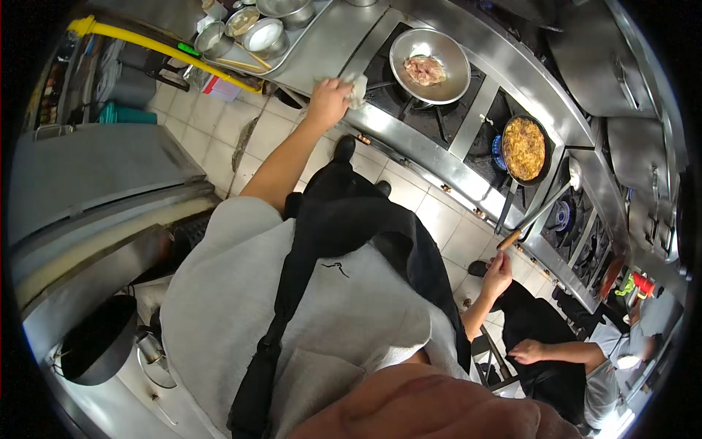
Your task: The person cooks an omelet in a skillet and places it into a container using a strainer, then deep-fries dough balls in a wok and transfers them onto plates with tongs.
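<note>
My left hand [329, 104] is closed on a crumpled pale cloth [356, 91], which rests on the steel front edge of the stove. In my right hand [496, 275] is the end of the wooden handle of a long ladle [542, 208]. The ladle's metal bowl points away over the stove, beside a black frying pan [524, 148] holding a browned, flat food. A blue flame shows at that pan's edge. Farther left, a steel bowl-shaped pan [455, 79] with pieces of pale pink raw meat [425, 70] sits on another burner.
A tray [298, 51] carries several metal containers and wooden sticks at the upper left. Below it runs a yellow pipe [168, 50]. Another lit burner [561, 216] is at the right. A co-worker in a black apron [537, 329] stands at the lower right, one hand visible.
</note>
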A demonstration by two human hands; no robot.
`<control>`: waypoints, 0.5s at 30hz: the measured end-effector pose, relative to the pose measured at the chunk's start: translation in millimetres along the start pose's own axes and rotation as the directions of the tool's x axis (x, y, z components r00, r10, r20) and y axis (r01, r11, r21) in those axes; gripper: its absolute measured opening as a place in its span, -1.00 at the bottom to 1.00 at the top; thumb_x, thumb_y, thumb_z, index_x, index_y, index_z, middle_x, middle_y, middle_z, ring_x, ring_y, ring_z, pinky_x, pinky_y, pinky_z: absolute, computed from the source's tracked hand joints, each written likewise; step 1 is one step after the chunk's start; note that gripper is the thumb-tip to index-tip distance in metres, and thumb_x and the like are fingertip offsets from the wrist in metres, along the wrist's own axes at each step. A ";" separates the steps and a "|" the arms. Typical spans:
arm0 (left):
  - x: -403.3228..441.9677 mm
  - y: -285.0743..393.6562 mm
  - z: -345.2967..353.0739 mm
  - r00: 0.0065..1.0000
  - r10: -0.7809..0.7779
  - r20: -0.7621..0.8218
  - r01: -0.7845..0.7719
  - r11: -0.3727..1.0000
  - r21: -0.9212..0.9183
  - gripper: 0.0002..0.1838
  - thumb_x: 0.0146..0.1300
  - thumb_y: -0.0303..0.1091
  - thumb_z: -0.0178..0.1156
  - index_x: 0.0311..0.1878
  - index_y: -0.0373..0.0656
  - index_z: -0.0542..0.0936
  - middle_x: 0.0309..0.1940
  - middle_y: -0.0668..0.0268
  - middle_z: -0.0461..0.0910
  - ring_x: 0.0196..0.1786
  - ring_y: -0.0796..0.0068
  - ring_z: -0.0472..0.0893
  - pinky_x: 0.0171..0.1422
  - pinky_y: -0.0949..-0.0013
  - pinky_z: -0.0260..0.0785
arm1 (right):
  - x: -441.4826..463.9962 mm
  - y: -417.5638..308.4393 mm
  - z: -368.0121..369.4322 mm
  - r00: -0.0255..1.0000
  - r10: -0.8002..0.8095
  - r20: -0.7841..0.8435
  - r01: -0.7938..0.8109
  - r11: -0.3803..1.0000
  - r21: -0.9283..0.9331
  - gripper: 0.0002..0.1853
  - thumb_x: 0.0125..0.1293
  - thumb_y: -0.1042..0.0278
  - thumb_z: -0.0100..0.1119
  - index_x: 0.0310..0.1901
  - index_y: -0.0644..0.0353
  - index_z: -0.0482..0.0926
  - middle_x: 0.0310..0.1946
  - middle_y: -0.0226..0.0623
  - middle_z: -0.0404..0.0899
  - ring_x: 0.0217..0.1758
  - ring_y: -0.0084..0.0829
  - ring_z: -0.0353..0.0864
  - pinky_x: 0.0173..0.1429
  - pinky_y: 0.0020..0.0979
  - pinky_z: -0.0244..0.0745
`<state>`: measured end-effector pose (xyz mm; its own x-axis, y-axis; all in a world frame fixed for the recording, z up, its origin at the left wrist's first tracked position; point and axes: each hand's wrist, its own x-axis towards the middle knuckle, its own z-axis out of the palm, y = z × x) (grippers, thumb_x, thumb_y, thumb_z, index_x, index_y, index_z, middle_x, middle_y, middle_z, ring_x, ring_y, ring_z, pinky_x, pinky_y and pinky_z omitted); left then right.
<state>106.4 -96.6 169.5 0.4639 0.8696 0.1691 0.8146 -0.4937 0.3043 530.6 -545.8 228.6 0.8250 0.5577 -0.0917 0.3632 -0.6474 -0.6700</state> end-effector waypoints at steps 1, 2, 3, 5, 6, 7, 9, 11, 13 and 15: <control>-10.6 -5.8 -2.6 1.000 -0.006 -0.002 0.006 1.000 0.002 -0.60 0.19 -0.31 0.26 0.13 -0.07 0.64 0.09 0.08 0.57 0.20 0.01 0.50 0.26 0.06 0.38 | -5.5 -20.5 1.5 1.000 -0.018 -0.003 0.018 1.000 0.012 -0.69 0.48 0.18 0.16 -0.02 0.28 0.69 -0.47 -0.33 0.64 -0.48 -0.62 0.57 -0.37 -0.51 0.51; -20.4 -13.3 -7.5 0.999 -0.045 0.028 0.047 0.993 -0.110 -0.61 0.17 -0.34 0.26 0.10 -0.03 0.66 0.01 0.13 0.59 0.13 0.03 0.52 0.23 0.07 0.40 | -9.5 -38.3 3.3 0.999 -0.036 -0.008 0.036 0.999 0.026 -0.69 0.48 0.19 0.16 -0.02 0.27 0.69 -0.47 -0.33 0.65 -0.49 -0.61 0.57 -0.36 -0.51 0.51; -21.5 -20.1 -13.1 0.995 -0.071 0.064 0.084 0.972 -0.220 -0.62 0.15 -0.36 0.25 0.08 0.00 0.67 -0.07 0.17 0.61 0.07 0.05 0.55 0.19 0.07 0.42 | -13.6 -52.0 5.3 0.999 -0.035 -0.012 0.035 0.999 0.031 -0.69 0.48 0.19 0.16 -0.02 0.27 0.69 -0.47 -0.33 0.65 -0.49 -0.61 0.57 -0.36 -0.51 0.51; 4.4 -29.7 -34.0 0.995 -0.047 -0.084 0.031 0.983 -0.182 -0.62 0.15 -0.37 0.25 0.08 0.01 0.67 -0.07 0.16 0.61 0.04 0.05 0.56 0.17 0.09 0.43 | -24.5 -74.0 11.7 0.997 -0.072 -0.012 0.073 0.996 0.050 -0.74 0.48 0.26 0.17 -0.06 0.30 0.67 -0.48 -0.32 0.63 -0.45 -0.61 0.58 -0.33 -0.50 0.53; 18.4 -33.5 -44.6 0.973 -0.036 -0.227 0.004 0.990 -0.143 -0.63 0.15 -0.39 0.24 0.07 0.01 0.67 -0.08 0.15 0.61 0.02 0.04 0.57 0.15 0.11 0.44 | -29.5 -81.6 16.8 0.999 -0.046 0.000 0.046 0.996 0.071 -0.75 0.48 0.28 0.17 -0.05 0.30 0.67 -0.47 -0.30 0.64 -0.42 -0.61 0.60 -0.30 -0.49 0.55; 43.6 -36.0 -56.7 0.961 -0.027 -0.275 -0.004 0.994 -0.111 -0.63 0.17 -0.33 0.23 0.09 0.03 0.66 -0.03 0.14 0.61 0.06 0.03 0.57 0.18 0.10 0.44 | -34.0 -91.0 22.2 0.999 -0.038 0.034 0.035 0.996 0.084 -0.75 0.48 0.28 0.17 -0.05 0.30 0.67 -0.46 -0.30 0.64 -0.42 -0.60 0.60 -0.30 -0.49 0.55; 95.9 -50.4 -49.6 0.946 -0.022 -0.324 -0.008 0.996 -0.091 -0.62 0.20 -0.28 0.22 0.12 0.05 0.65 0.03 0.13 0.61 0.09 0.01 0.57 0.21 0.09 0.43 | -42.1 -115.9 34.9 0.995 -0.051 0.083 0.046 0.997 0.064 -0.76 0.47 0.30 0.17 -0.05 0.31 0.67 -0.46 -0.29 0.64 -0.41 -0.59 0.61 -0.30 -0.48 0.55; 136.2 -66.7 -22.7 0.987 -0.105 -0.123 0.112 0.993 0.043 -0.56 0.25 -0.13 0.19 0.21 0.11 0.61 0.23 0.11 0.53 0.26 0.00 0.49 0.33 0.09 0.36 | -46.0 -135.3 52.5 0.989 -0.102 0.112 0.098 0.994 0.039 -0.77 0.46 0.31 0.18 -0.05 0.30 0.67 -0.47 -0.27 0.65 -0.41 -0.58 0.62 -0.29 -0.47 0.55; 142.7 -70.8 5.1 0.991 -0.112 -0.073 0.118 0.989 0.089 -0.53 0.30 -0.07 0.15 0.27 0.12 0.57 0.34 0.13 0.44 0.34 0.02 0.43 0.40 0.09 0.30 | -48.4 -148.7 71.2 0.984 -0.108 0.142 0.111 0.994 -0.016 -0.78 0.45 0.32 0.19 -0.06 0.29 0.68 -0.48 -0.24 0.67 -0.40 -0.55 0.65 -0.28 -0.45 0.56; 148.1 -64.4 20.2 0.990 -0.135 -0.043 0.139 0.986 0.093 -0.53 0.33 -0.12 0.15 0.31 0.13 0.56 0.44 0.15 0.35 0.43 0.05 0.35 0.48 0.08 0.22 | -50.1 -169.3 87.7 0.972 -0.141 0.187 0.152 0.988 -0.041 -0.74 0.46 0.27 0.17 -0.03 0.28 0.67 -0.44 -0.31 0.67 -0.40 -0.56 0.65 -0.26 -0.48 0.55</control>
<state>129.7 63.9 156.0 0.3341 0.9277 0.1668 0.8998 -0.3666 0.2366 389.8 -418.6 282.0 0.6695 0.7309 -0.1324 0.5016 -0.5763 -0.6452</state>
